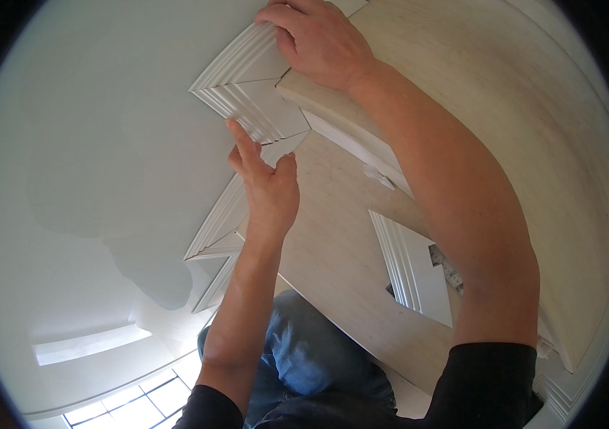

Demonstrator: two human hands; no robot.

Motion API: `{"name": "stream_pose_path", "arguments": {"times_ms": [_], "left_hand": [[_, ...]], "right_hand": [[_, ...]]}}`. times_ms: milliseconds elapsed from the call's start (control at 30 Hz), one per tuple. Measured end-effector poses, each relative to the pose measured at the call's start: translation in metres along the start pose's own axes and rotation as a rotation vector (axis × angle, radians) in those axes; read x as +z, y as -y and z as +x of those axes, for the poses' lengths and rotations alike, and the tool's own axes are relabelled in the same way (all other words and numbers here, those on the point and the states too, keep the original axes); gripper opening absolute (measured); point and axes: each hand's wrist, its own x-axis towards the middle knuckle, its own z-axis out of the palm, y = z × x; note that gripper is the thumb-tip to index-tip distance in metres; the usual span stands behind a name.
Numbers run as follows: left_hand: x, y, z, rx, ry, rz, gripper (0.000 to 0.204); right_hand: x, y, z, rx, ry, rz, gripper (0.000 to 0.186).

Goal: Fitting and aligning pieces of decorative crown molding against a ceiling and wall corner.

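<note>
White moulded skirting boards follow the stair steps along the wall. At the top, my right hand (322,43) bends its fingers over the moulded edge of an upper skirting board (251,61), thumb near its flat face. Just below, a slanted skirting board (251,107) joins it at a mitred corner. My left hand (270,189) has its index finger stretched to the moulded edge of this slanted board, thumb apart, other fingers partly bent. It holds nothing.
A loose cut piece of white skirting (415,268) lies on the pale stair tread (326,193), partly over dark scraps. A small white object (378,176) rests by the riser. More skirting (215,222) steps down the wall (104,143) at left. My jeans-clad knee (311,343) is below.
</note>
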Motion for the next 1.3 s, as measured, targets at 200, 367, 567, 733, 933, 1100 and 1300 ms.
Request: {"name": "stream_pose_path", "arguments": {"times_ms": [200, 367, 567, 733, 933, 1100, 1300], "left_hand": [[0.001, 0.001, -0.001, 0.012, 0.0, 0.004, 0.091], [-0.001, 0.005, 0.0, 0.035, 0.001, -0.011, 0.093], [-0.005, 0.005, 0.0, 0.041, 0.019, 0.012, 0.095], [-0.006, 0.003, -0.001, 0.031, 0.029, -0.003, 0.095], [-0.006, 0.006, -0.001, 0.021, 0.027, -0.026, 0.094], [-0.005, -0.001, -0.001, -0.022, 0.025, -0.009, 0.093], [-0.01, 0.006, -0.001, 0.052, 0.034, -0.07, 0.092]], "right_hand": [[0.002, -0.002, -0.001, -0.009, -0.015, -0.02, 0.028], [0.0, -0.001, 0.0, -0.014, -0.002, -0.003, 0.029], [0.001, -0.001, 0.0, -0.017, -0.011, -0.015, 0.03], [0.0, 0.001, -0.001, 0.022, 0.034, -0.012, 0.03], [0.002, 0.0, 0.0, 0.021, 0.012, -0.02, 0.031], [-0.001, 0.0, -0.002, 0.015, 0.023, -0.003, 0.031], [-0.001, 0.001, -0.001, 0.031, 0.034, -0.016, 0.033]]}}
